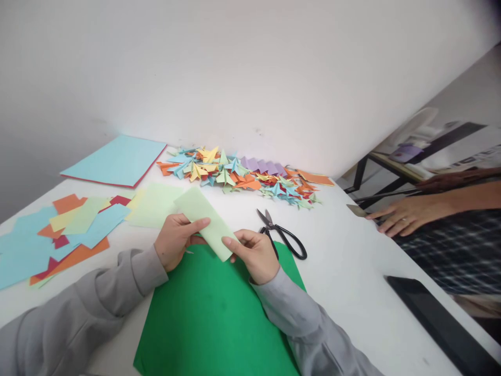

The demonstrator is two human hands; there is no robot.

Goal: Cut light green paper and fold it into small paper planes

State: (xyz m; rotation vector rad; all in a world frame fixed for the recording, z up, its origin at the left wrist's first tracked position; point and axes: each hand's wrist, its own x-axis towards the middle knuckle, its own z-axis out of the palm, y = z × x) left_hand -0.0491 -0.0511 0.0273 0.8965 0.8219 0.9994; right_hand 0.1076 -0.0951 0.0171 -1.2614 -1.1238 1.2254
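My left hand [175, 239] and my right hand [256, 254] both hold a folded light green paper strip [204, 218] above a large green sheet [213, 318] on the white table [352, 266]. The left thumb presses on the strip's middle, the right fingers pinch its near end. Black scissors [282, 235] lie just right of my right hand.
A pile of folded coloured paper shapes [242, 175] lies along the wall. Loose coloured sheets [58, 235] lie at the left, a light blue stack [117, 161] behind them. Another person's hand [399, 218] rests at the table's right edge. A dark flat object [438, 324] lies at near right.
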